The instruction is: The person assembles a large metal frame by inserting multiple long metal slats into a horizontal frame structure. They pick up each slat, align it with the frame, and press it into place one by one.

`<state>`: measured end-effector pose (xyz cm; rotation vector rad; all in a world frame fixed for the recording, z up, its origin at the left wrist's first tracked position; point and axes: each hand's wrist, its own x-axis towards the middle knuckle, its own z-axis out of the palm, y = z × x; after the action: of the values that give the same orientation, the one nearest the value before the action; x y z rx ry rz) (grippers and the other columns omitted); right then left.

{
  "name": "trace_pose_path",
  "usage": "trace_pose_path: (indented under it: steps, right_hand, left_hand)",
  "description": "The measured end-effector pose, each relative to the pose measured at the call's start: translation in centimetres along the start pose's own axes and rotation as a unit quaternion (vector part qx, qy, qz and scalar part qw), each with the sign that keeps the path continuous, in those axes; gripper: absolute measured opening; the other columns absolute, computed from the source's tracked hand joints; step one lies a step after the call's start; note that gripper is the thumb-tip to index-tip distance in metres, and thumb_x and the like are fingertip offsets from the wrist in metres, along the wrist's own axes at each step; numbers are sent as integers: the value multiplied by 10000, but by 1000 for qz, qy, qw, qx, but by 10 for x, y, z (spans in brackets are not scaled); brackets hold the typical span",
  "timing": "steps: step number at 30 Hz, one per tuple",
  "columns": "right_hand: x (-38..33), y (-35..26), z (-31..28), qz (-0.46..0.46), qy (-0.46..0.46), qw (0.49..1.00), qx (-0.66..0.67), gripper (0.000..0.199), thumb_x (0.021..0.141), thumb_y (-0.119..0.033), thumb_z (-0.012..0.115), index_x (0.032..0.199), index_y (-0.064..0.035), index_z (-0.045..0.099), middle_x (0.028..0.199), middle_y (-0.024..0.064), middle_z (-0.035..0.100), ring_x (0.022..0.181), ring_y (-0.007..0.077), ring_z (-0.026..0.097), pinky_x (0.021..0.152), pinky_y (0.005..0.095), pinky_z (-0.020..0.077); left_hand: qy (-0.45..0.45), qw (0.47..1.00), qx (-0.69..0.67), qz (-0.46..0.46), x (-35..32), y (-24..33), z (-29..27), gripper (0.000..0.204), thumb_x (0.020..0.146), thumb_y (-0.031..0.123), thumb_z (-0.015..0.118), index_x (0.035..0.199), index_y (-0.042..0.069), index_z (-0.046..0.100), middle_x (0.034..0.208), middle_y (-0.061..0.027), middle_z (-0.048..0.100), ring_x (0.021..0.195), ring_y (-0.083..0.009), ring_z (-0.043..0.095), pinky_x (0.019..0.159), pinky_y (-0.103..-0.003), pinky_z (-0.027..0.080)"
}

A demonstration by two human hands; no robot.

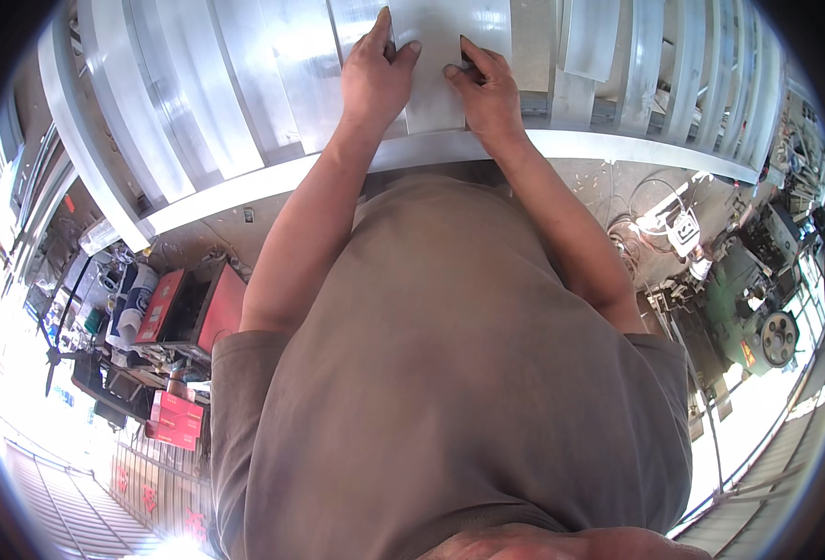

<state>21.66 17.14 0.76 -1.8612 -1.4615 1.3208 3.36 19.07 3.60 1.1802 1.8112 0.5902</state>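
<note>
A flat silvery metal sheet (440, 75) lies on a rack of long pale metal profiles at the top of the head view. My left hand (375, 79) presses on the sheet's left edge, thumb pointing right. My right hand (485, 89) rests on the sheet's right part, fingers curled over something small and dark that I cannot make out. Both forearms reach up from my brown shirt, which fills the lower middle of the view.
Long metal profiles (198, 103) run across the top on a white frame (618, 149). A red box and tools (188, 308) sit lower left. A white power strip with cables (683, 229) and a green machine (758, 327) stand at the right on the concrete floor.
</note>
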Motion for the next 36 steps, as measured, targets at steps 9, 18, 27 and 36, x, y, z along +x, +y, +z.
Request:
trace_pose_path:
  steps: [9,18,27,36]
  right_hand:
    - [2,11,3,-77,33,996,-34,516,947,-187,794,1444,-115,673,1250,64,661,1006,151,637,940,302,535]
    - [3,5,2,-41,27,999,-20,506,950,-173,786,1440,-108,677,1257,66,656,1019,151,626,948,303,527]
    - [1,0,2,-28,37,999,-27,515,958,-212,771,1442,-77,661,1304,108,668,1096,199,663,1000,334,528]
    - [5,-20,-64,-104,231,961,-110,474,941,-256,784,1376,-93,686,1265,131,721,1148,311,682,1024,436,531]
  left_hand:
    - [4,1000,7,-7,0,-5,4,728,960,316,745,1574,10,504,872,-74,612,800,-195,583,776,-371,517]
    - [4,1000,7,0,1,-6,4,742,956,324,752,1573,-2,500,874,-76,613,800,-194,584,765,-368,514]
    - [29,999,15,3,1,-14,14,754,939,316,755,1565,-17,498,963,-137,692,886,-243,662,847,-382,543]
    - [28,996,90,-2,-8,15,3,781,965,269,704,1629,46,359,1360,-263,620,1191,-439,657,1021,-508,519]
